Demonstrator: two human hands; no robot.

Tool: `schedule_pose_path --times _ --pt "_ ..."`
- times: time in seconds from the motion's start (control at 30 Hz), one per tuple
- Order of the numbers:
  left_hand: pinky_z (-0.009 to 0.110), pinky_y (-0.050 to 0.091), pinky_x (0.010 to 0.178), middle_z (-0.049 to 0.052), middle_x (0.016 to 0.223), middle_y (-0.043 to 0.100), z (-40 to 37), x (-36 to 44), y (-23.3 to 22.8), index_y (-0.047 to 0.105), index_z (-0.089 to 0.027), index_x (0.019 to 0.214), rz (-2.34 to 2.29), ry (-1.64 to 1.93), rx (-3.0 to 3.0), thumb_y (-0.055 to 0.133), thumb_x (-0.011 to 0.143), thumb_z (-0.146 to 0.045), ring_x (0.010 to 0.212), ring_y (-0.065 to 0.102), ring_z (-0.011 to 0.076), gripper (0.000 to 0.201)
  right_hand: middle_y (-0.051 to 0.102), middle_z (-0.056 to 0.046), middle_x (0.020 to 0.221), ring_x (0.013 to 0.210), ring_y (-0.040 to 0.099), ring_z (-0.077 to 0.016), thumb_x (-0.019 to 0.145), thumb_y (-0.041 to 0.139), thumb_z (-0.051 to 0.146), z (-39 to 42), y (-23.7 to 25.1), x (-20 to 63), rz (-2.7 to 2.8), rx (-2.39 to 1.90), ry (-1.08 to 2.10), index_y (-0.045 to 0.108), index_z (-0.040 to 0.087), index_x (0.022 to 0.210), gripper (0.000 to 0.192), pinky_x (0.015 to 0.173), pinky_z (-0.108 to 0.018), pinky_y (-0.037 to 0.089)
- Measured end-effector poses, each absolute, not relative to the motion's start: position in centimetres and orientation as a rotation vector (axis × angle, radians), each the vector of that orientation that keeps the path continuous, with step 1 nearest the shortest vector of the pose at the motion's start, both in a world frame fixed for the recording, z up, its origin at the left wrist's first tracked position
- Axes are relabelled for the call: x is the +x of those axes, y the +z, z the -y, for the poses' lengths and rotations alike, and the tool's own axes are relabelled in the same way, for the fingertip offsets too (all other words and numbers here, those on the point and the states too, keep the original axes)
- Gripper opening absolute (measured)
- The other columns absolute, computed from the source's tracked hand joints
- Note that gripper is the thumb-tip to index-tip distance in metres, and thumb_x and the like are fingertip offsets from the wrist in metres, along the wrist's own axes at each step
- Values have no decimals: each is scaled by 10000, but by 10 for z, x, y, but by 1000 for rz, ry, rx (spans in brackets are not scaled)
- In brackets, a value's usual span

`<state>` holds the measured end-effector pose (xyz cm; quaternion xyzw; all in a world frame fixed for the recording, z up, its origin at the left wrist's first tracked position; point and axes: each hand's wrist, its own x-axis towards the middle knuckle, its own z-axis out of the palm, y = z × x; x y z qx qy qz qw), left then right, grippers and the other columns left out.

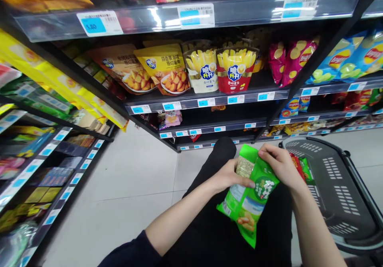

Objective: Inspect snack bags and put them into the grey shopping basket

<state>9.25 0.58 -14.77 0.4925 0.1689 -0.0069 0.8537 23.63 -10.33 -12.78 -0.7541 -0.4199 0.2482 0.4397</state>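
Note:
Over my lap is a bright green snack bag [249, 207] with white lettering and a picture that looks like peanuts. It is tilted, with a crease or edge down its middle; I cannot tell whether it is one folded bag or two overlapping ones. My left hand [231, 177] grips its left side, thumb lying across the front. At the top right corner, the fingers of my right hand [278, 163] are closed on the same bag. A grey shopping basket [338, 183] stands on the floor to the right, a red pack [296, 165] and a green pack [306, 169] inside.
Ahead stands a snack shelf [185, 103] with a yellow pouch [164, 69], a white pouch [202, 69], a red pouch [235, 73] and pink chip bags [299, 59]. Blue chip bags [338, 59] are farther right. Another stocked shelf [44, 155] runs along the left, beside pale floor tiles [119, 203].

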Motion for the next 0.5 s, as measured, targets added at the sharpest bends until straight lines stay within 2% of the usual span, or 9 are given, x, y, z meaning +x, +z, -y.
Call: schedule_pose_path --times 0.13,0.27,0.5 --pt "384 454 841 99 1092 612 2 83 -152 468 -168 1175 -311 -79 1004 810 445 -63 995 590 255 813 409 34 549 540 373 -110 786 522 414 105 -136 247 944 -1813 682 479 187 604 294 509 -236 286" --pt "430 429 902 129 1217 541 5 74 -151 380 -195 1258 -288 -99 1016 800 458 -45 1121 518 293 916 392 34 540 518 360 -103 745 550 458 103 -144 251 829 -1734 789 452 188 572 336 488 -232 271" --pt "420 449 887 116 1190 566 11 50 -149 396 -201 1246 -282 -192 932 816 445 -62 1084 550 286 915 364 50 508 465 331 -84 671 595 481 104 -153 259 673 -1698 859 449 186 571 344 449 -222 241"
